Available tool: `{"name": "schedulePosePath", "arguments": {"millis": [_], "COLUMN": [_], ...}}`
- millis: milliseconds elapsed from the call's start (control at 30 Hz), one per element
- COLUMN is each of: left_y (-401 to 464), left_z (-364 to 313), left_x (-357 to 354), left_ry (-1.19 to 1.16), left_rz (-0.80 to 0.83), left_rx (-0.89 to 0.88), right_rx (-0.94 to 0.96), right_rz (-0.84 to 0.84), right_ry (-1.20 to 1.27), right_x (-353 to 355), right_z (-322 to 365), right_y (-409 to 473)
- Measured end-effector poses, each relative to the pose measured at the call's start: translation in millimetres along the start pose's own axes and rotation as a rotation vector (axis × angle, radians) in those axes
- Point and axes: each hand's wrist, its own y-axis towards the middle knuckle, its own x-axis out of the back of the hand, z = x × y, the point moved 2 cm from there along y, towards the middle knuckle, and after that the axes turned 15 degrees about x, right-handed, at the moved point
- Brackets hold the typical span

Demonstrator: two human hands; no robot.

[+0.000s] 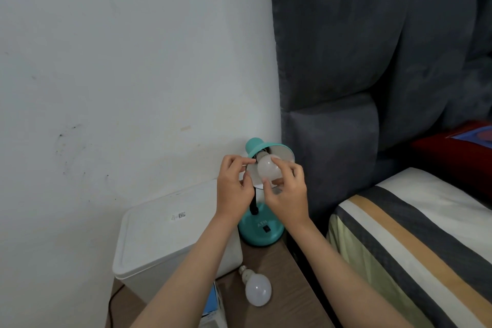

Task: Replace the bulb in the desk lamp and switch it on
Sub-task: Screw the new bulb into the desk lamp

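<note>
Teal lamp point(259, 230) sits on the table. Our right hand point(286, 194) grips the bulb point(269, 168) in the shade point(266, 148); our left hand point(234, 186) pinches its rim. We should turn gently, keeping it straight.

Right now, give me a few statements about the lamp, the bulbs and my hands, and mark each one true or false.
1. The right hand grips the bulb in the lamp shade. True.
2. The spare bulb stands upright in its box. False: it lies on its side on the wooden table, beside a blue and white box.
3. The left hand holds the rim of the teal lamp shade. True.
4. The lamp is lit. False: the bulb in the shade shows no glow.
5. The teal lamp base sits on the striped bed. False: it sits on the table, next to a white lidded bin.
</note>
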Motion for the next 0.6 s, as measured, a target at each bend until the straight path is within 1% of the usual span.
{"name": "schedulePosePath", "arguments": {"millis": [200, 333, 400, 467, 533, 600], "left_y": [1.4, -0.5, -0.9, -0.6, -0.9, -1.3], "left_z": [-0.4, -0.4, -0.7, -0.6, -0.8, -1.4], "left_x": [-2.8, -3.4, -2.5, -2.5, -2.5, -1.8], "left_ry": [-0.001, -0.006, -0.003, -0.001, 0.000, 0.005], "left_rz": [-0.001, 0.004, 0.000, 0.000, -0.001, -0.008], "left_rx": [0.007, 0.006, 0.001, 0.003, 0.010, 0.007], "right_rx": [-0.080, -0.235, -0.222, -0.149, -0.064, -0.031], "right_rz": [0.023, 0.000, -0.011, -0.038, -0.016, 0.017], "right_ry": [-0.002, 0.016, -0.004, -0.009, -0.010, 0.000], "right_x": [-0.9, 2.6, 2.8, 2.3, 1.5, 1.7], "right_z": [-3.6, -9.4, -6.9, -2.4, -0.2, -0.9], "right_y": [-0.7, 3.0, 5.2, 6.1, 4.7, 2.8]}}
